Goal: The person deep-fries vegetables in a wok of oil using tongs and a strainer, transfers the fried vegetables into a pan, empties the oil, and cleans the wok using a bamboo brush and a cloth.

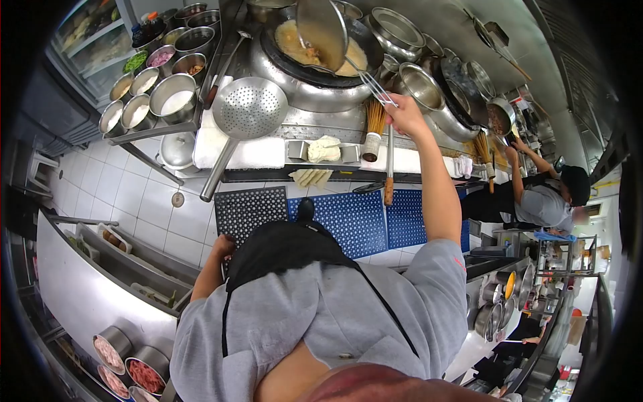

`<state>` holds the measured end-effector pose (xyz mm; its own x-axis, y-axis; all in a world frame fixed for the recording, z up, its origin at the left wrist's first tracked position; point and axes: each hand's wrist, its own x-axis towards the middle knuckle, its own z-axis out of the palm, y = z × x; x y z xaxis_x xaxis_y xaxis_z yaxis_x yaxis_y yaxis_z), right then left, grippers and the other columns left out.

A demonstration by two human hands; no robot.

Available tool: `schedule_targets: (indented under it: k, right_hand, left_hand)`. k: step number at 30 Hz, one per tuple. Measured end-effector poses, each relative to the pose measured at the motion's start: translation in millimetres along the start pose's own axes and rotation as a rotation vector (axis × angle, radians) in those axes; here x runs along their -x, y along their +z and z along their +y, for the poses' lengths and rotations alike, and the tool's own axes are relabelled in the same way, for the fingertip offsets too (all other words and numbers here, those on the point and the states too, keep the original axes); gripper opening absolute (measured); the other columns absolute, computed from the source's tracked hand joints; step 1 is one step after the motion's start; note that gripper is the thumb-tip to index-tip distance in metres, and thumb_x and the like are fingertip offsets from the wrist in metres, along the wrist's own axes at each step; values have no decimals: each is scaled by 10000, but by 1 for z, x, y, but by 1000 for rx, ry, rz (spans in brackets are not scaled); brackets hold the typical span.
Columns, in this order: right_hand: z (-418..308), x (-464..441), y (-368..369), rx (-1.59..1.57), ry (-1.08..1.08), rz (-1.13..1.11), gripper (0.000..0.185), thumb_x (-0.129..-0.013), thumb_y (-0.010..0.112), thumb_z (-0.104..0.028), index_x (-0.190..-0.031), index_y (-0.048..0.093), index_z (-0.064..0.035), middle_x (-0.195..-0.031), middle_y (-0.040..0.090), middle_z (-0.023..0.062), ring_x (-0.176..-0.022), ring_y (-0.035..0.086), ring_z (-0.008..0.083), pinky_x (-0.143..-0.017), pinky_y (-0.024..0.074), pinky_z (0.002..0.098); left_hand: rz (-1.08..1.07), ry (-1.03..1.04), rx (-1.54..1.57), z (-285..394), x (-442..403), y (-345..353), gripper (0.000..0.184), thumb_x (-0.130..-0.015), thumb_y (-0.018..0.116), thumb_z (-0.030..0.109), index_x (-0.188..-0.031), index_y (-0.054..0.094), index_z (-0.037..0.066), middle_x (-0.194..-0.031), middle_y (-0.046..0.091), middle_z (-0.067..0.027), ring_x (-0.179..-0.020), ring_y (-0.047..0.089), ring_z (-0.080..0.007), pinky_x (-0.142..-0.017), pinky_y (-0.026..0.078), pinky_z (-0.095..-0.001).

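My right hand is closed around the looped metal wire handle of a wide, round strainer-like scoop. The scoop is tilted over a large wok, and I cannot tell if its bowl is mesh. Pale yellow, foamy liquid fills the wok, with a few brown pieces near the scoop's lower edge. Below my right hand are a bamboo brush and a long-handled tool. My left hand hangs low beside my apron, away from the stove; its fingers are too dark to make out.
A perforated ladle rests on a white towel at the stove's front. Metal pots of ingredients stand at left. Another person works at a wok on the right. Rubber mats cover the floor; a steel counter stands behind me.
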<state>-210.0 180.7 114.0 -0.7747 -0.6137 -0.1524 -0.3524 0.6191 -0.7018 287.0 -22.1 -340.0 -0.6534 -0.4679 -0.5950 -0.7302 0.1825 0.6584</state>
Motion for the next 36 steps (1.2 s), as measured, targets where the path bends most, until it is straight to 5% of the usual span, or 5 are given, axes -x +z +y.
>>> schedule_targets:
  k: [3,6,9,22,36]
  right_hand:
    - [16,5,-10,14,8,65,322,-932,500,-110,-1236,601,-79,-598,543,20,-398,420,68,-354,309,243]
    - [26,4,-14,30,19,145,326,-936,508,-119,-1247,596,-75,-595,544,21,-400,421,69,-353,306,248]
    - [33,-4,-15,-3,-18,213,333,-936,516,-121,-1257,590,-70,-591,543,21,-401,425,73,-354,307,250]
    - [77,-78,18,139,-17,450,248,-952,499,-146,-1148,614,-46,-591,566,48,-389,463,117,-341,349,278]
    - [67,-95,82,-1111,234,-127,165,-989,461,-128,-1135,518,-79,-712,555,58,-502,446,116,-398,345,233]
  left_hand:
    - [-47,35,-91,1,-5,-3,159,-741,510,66,-713,654,7,-548,602,-134,-401,574,-219,-402,466,-372]
    - [15,676,-603,-79,-56,15,151,-726,561,112,-741,678,18,-636,654,-141,-526,646,-266,-511,521,-393]
    - [-112,-94,-72,-17,-12,-13,179,-696,616,165,-797,703,46,-743,681,-149,-713,682,-322,-658,546,-413]
    - [46,-17,-205,-13,-5,-32,288,-665,631,135,-935,715,82,-972,679,-171,-958,650,-345,-830,526,-416]
    - [105,-171,23,-12,25,-30,379,-598,694,41,-977,706,19,-855,704,-191,-842,695,-273,-733,532,-365]
